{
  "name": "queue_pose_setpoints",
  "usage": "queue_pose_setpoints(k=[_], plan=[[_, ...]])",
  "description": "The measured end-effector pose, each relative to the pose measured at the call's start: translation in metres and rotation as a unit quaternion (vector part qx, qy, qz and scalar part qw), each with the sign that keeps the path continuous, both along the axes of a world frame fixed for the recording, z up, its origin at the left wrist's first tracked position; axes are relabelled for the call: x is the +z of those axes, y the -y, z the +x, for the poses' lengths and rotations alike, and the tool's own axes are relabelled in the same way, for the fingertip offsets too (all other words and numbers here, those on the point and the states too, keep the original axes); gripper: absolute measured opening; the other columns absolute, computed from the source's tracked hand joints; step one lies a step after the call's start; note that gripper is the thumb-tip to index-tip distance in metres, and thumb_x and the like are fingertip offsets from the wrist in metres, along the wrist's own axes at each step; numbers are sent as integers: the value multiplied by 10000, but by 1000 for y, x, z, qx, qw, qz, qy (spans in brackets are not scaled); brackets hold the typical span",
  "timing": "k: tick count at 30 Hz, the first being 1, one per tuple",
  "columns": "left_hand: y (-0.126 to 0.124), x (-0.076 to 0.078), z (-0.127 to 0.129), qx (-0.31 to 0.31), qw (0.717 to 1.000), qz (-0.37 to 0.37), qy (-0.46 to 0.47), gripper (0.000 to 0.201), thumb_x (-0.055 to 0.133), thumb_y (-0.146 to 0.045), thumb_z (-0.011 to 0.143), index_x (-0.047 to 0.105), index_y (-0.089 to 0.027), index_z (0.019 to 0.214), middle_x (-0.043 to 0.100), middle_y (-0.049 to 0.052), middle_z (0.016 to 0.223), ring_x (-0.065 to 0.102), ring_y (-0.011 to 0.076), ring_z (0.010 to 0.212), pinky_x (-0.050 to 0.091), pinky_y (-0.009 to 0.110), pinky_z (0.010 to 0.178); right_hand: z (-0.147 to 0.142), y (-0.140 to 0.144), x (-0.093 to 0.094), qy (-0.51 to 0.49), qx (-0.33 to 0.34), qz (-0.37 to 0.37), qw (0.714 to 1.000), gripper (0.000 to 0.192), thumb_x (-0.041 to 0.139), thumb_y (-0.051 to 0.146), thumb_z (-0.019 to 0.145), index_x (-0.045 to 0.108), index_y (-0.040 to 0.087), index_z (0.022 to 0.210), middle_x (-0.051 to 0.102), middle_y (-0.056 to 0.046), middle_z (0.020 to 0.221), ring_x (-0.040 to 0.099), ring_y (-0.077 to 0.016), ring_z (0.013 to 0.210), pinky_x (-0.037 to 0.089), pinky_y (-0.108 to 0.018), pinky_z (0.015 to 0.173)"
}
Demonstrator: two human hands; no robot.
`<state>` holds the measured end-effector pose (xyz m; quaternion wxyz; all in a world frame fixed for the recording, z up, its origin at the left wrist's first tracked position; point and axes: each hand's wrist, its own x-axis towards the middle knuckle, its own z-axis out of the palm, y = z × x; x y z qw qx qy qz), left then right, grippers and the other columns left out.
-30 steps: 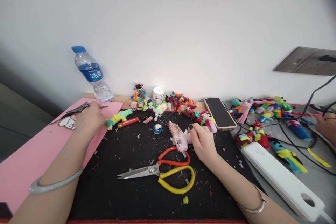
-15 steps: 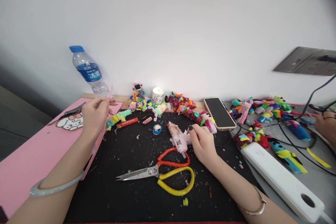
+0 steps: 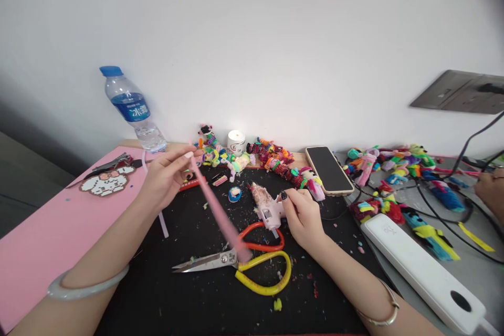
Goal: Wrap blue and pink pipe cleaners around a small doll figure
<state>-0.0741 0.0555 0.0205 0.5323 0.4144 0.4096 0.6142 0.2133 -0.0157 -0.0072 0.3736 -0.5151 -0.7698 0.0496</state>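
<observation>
Between the fingertips of my left hand [image 3: 167,173] is one end of a fuzzy pink pipe cleaner [image 3: 216,209], which slants down to the right over the scissors and is blurred by motion. A pale lilac strip [image 3: 163,224] hangs behind that hand; I cannot tell whether the hand holds it too. My right hand [image 3: 303,215] is closed around the handle of a pale pink glue gun [image 3: 269,214], its stained nozzle pointing up and left. Just below lie scissors [image 3: 262,286] with one red and one yellow handle, blades to the left, on a black mat [image 3: 177,304].
Several colourful pipe-cleaner figures [image 3: 281,165] lie along the wall near a white cup [image 3: 236,143], and a phone [image 3: 329,170] is beside them. At left stands a water bottle [image 3: 132,107]. A white power strip [image 3: 421,268] and another person's hand [image 3: 490,186] are at right.
My left hand has moved right and slightly down, and the pink pipe cleaner now stretches out over the scissors. My right hand stays on the glue gun almost unmoved.
</observation>
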Motion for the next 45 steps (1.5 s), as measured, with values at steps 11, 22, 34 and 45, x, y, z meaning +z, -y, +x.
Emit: queue_pose_setpoints(k=[11,22,34,45], plan=[[26,-11,35,-254,962,-94,-38,342,652,-236,762,630,-249,1103,555,66,1278,632,198,1004,546,167,667,-4,2,3,12,154,8,988,214,634,335,791,564,182,922,519,31,608,471,-128,585,367,-281,654],[45,-6,52,-369,893,43,-255,318,508,-289,841,618,-215,1131,703,51,736,652,181,685,497,295,632,-6,9,10,1,172,4,985,153,426,157,825,567,192,874,628,-31,744,535,-148,667,410,-299,676],[34,-16,45,-90,849,202,-480,432,581,-291,768,455,-211,1173,554,73,1031,541,182,799,470,313,705,3,4,-1,-100,58,-11,993,277,353,168,870,583,169,1025,624,-61,872,560,-192,807,427,-349,742],[26,-34,43,-180,810,167,-532,475,525,-279,804,404,-251,1262,571,74,1138,549,243,1011,433,396,886,2,0,2,-118,46,-22,992,419,320,100,806,573,202,1124,638,-53,975,584,-199,918,444,-369,818]])
